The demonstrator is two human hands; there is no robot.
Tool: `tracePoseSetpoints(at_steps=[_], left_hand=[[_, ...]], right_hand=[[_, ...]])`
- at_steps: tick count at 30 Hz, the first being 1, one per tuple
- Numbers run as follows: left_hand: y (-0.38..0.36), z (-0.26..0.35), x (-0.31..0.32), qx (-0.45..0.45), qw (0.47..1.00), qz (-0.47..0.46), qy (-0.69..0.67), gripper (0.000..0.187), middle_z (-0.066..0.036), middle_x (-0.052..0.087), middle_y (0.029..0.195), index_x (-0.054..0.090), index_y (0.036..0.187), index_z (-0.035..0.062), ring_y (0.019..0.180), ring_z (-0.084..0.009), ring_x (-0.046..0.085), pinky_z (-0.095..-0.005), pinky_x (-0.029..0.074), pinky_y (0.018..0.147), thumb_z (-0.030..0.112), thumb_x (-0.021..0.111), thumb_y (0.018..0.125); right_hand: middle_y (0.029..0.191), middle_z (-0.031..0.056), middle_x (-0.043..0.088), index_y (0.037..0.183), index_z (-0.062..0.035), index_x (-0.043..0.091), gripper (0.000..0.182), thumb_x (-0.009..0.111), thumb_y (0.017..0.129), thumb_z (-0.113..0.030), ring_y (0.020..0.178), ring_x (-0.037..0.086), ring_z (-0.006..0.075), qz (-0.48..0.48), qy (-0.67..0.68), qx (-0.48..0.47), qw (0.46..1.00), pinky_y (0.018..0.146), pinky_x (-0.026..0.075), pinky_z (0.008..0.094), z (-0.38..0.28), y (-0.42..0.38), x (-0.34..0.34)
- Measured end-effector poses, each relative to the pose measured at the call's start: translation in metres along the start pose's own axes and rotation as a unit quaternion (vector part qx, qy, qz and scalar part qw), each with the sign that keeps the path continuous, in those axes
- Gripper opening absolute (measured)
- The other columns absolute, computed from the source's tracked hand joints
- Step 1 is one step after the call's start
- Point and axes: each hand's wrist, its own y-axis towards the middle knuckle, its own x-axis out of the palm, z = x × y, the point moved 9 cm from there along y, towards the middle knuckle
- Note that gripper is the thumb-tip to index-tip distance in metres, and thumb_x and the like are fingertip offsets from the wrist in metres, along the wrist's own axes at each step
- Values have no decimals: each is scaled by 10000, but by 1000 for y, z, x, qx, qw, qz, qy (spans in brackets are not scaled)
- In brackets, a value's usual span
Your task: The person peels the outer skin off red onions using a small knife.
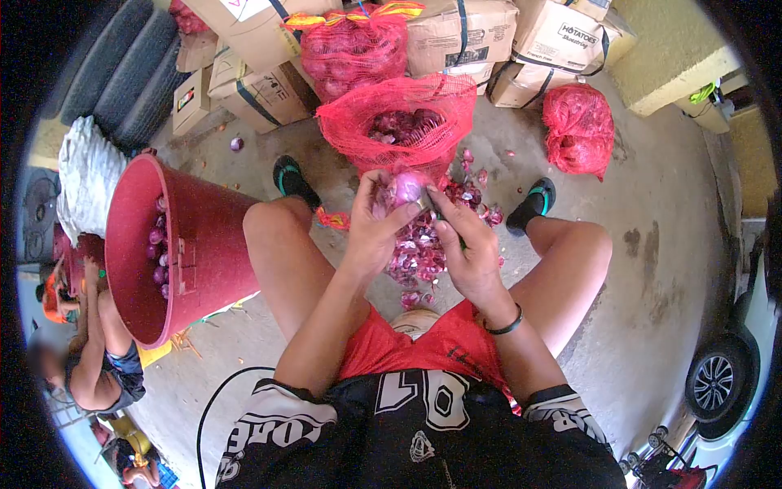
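Note:
A purple onion (410, 187) is held in my left hand (380, 213), whose fingers are wrapped round it. My right hand (468, 244) is closed beside the onion, with a small knife (431, 204) in its grip; the blade touches or nearly touches the onion, and a bit of green shows between the fingers. Below both hands a heap of onion skins (417, 254) covers the floor. Just beyond them stands an open red mesh bag (350, 134) with peeled-looking purple onions (405, 126) inside.
At the left a large red bin (216, 244) holds onions; a seated person (98, 359) is beyond it. Cartons (456, 33), a full mesh bag (354, 53) and tyres (122, 65) line the back. Another red bag (578, 129) lies right. A car wheel (715, 381) shows lower right.

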Motion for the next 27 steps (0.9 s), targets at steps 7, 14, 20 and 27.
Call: tracePoseSetpoints(at_steps=[7, 14, 20, 27], left_hand=[[-2, 1, 7, -14, 998, -43, -54, 580, -99, 558, 1234, 402, 1273, 87, 1156, -251, 567, -409, 471, 1011, -43, 693, 789], [-6, -2, 10, -71, 989, -90, -89, 682, -116, 518, 1301, 377, 1345, 84, 1195, -278, 540, -423, 457, 1027, -57, 702, 762], [-10, -4, 18, -89, 992, -92, -14, 662, -94, 520, 1282, 418, 1328, 42, 1220, -209, 499, -371, 411, 1047, -122, 671, 739], [-7, -6, 17, -41, 996, -63, 42, 637, -86, 529, 1249, 440, 1281, 24, 1156, -183, 531, -327, 465, 982, -117, 713, 722]], right_hand=[[779, -4, 507, 1406, -63, 432, 432, 479, 1004, -211, 608, 430, 54, -34, 389, 241, 888, 503, 360, 187, 37, -16, 16], [792, -43, 500, 1414, -78, 437, 443, 493, 1000, -224, 592, 407, 37, 27, 398, 259, 879, 512, 355, 176, 40, -12, -1], [789, -2, 549, 1187, -45, 564, 326, 659, 891, -143, 649, 474, 74, 79, 222, 153, 960, 576, 422, 244, 46, -6, -9], [703, 85, 544, 942, -29, 583, 153, 683, 857, -109, 638, 497, 140, 59, 71, 133, 987, 597, 430, 306, 31, -2, -11]])
